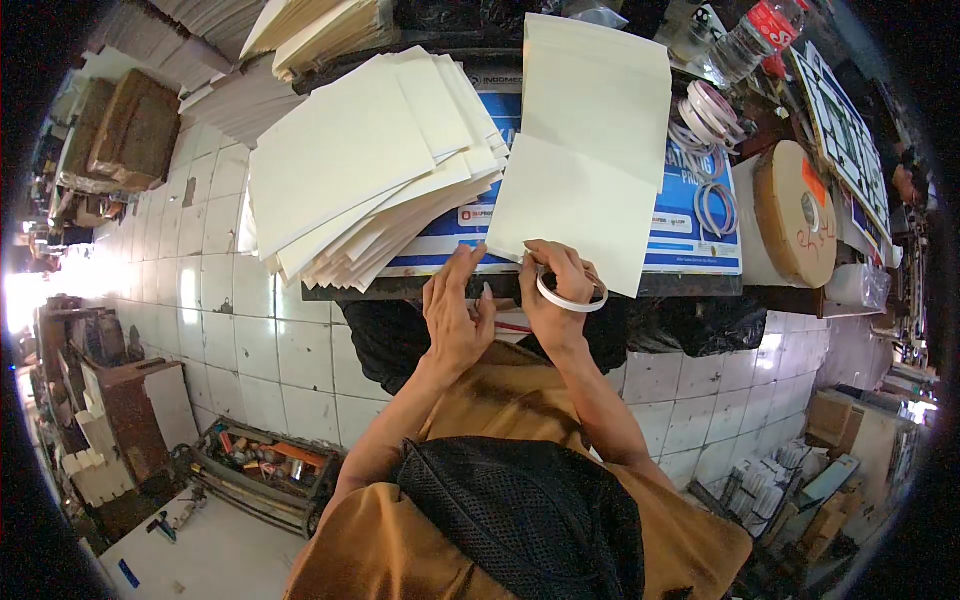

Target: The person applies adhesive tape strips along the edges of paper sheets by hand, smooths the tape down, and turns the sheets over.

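Note:
Two cream paper sheets lie in front of me, a lower sheet (580,205) partly overlapped with an upper one (598,90). My right hand (558,300) is at the lower sheet's near edge, its fingers curled. A narrow white roll of tape (573,296) hangs around that hand's fingers. Close to the same sheet's lower left corner is my left hand (460,308), its fingers stretched and slightly apart, holding nothing I can see. Left of the sheets, a fanned stack of cream paper pieces (345,150) rests on the blue printed board (690,258).
More tape rolls (712,110) lie to the right, beside a large brown tape reel (793,213). Behind them is a clear plastic bottle (757,42). Another paper stack (320,35) stands at the far left. A tool tray (262,462) sits low on the left.

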Tool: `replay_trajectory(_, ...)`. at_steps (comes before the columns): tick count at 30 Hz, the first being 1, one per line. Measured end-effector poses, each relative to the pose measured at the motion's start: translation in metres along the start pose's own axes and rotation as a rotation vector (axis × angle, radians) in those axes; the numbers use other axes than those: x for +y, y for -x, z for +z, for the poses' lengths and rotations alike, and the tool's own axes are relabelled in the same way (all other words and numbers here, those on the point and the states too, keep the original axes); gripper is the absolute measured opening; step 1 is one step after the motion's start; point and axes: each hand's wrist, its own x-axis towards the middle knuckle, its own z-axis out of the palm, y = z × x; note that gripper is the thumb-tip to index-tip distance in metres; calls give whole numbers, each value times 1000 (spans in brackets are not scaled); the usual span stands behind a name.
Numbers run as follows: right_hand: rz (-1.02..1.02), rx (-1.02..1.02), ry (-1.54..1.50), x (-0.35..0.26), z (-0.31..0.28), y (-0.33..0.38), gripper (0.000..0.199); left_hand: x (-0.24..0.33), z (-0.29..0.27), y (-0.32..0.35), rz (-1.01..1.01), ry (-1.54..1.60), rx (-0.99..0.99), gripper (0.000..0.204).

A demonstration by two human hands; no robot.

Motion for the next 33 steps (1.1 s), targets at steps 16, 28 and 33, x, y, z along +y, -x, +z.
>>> replay_trajectory(16,224,202,-220,11,-70,6,23,16,-8,-7,-1,-250,-280,68)
replay_trajectory(28,177,315,-5,40,-86,40,17,22,-14,-12,92,-421,-442,62)
replay_trajectory(33,25,290,238,42,-90,37,16,22,-14,-12,63,-407,-445,64)
